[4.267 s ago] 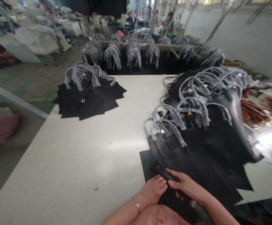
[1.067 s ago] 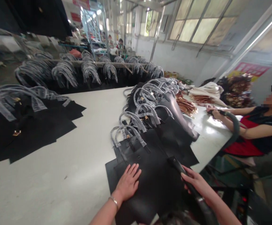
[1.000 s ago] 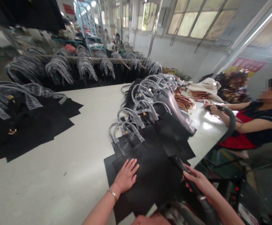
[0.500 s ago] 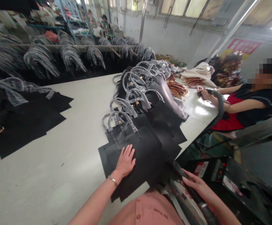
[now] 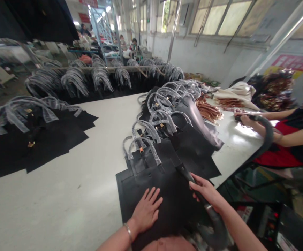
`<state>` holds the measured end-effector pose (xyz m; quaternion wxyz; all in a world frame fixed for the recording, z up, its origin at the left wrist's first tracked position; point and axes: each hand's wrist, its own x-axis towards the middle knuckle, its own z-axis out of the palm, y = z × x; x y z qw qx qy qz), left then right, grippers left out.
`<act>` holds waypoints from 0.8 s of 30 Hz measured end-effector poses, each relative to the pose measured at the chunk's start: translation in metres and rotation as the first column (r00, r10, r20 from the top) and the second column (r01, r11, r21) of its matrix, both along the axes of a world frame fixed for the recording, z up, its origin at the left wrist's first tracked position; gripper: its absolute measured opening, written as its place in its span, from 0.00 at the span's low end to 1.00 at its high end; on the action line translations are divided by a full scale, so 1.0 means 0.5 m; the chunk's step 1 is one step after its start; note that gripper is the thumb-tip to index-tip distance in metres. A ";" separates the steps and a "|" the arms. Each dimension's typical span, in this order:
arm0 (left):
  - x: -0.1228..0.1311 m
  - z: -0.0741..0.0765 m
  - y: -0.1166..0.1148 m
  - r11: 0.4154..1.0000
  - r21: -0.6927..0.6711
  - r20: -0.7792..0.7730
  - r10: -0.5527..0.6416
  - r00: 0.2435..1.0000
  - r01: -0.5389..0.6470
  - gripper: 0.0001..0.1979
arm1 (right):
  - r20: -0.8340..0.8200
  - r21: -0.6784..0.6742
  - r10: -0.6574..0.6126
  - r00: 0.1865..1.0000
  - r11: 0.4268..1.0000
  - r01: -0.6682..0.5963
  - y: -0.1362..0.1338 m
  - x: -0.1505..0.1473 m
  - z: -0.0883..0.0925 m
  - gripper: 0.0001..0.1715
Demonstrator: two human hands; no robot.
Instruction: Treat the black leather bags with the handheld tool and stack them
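A black handbag lies flat at the table's near edge, its handles wrapped in clear plastic. My left hand rests on its front panel, palm down with the fingers spread. In my right hand is a black hose nozzle, gripped with the fingers wrapped round it. The nozzle's flat tip is over the bag's right side; whether it touches cannot be made out. From the nozzle a thick hose curves down past my body. Further black handbags overlap behind this one.
Another pile of black handbags lies on the white table at left. Brown straps lie further back. At right a co-worker's hands hold a similar hose. A machine with red lights stands below the table edge.
My right hand has brought the nozzle up from beside the table edge to over the bag's right side. My left hand stays flat on the bag. The camera view has shifted.
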<state>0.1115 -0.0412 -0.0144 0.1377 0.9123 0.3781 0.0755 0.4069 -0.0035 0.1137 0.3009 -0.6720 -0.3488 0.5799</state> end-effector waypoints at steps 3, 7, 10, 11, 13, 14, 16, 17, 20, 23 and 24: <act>-0.004 0.007 -0.027 0.999 -0.036 0.004 -0.009 1.000 0.009 0.32 | -0.003 -0.019 0.048 0.999 0.999 -0.048 0.056 -0.012 -0.022 0.37; -0.004 0.016 -0.037 0.996 -0.084 0.000 -0.012 1.000 0.012 0.32 | -0.017 -0.040 0.088 0.996 0.995 -0.089 0.113 -0.035 -0.048 0.35; -0.004 0.016 -0.033 0.995 -0.104 0.004 -0.008 1.000 0.008 0.31 | -0.031 -0.037 0.095 0.995 0.995 -0.097 0.135 -0.046 -0.050 0.33; -0.004 0.015 -0.033 0.994 -0.106 0.010 -0.004 1.000 0.005 0.31 | -0.034 -0.039 0.098 0.995 0.994 -0.099 0.137 -0.045 -0.047 0.33; -0.004 0.014 -0.031 0.994 -0.107 0.024 0.002 1.000 0.001 0.32 | -0.036 -0.058 0.104 0.994 0.993 -0.106 0.134 -0.039 -0.039 0.35; -0.004 0.014 -0.031 0.994 -0.108 0.032 0.002 0.999 0.001 0.32 | -0.037 -0.073 0.107 0.994 0.991 -0.110 0.132 -0.035 -0.035 0.35; -0.005 0.015 -0.030 0.994 -0.110 0.048 -0.001 0.999 0.007 0.30 | -0.038 -0.100 0.107 0.994 0.989 -0.110 0.131 -0.030 -0.032 0.35; -0.005 0.016 -0.030 0.994 -0.111 0.053 -0.003 0.999 0.008 0.29 | -0.037 -0.105 0.102 0.994 0.989 -0.105 0.132 -0.032 -0.032 0.35; -0.005 0.018 -0.028 0.994 -0.111 0.050 0.004 0.999 0.002 0.28 | -0.014 -0.054 0.068 0.998 0.996 -0.069 0.144 -0.052 -0.040 0.35; -0.006 0.014 -0.026 0.993 -0.117 0.036 0.001 0.999 0.003 0.28 | 0.014 0.033 0.032 0.999 0.999 -0.032 0.141 -0.073 -0.046 0.36; -0.006 0.012 -0.025 0.993 -0.120 0.031 -0.009 0.999 0.012 0.28 | 0.018 0.048 0.032 0.999 0.998 -0.033 0.133 -0.075 -0.047 0.38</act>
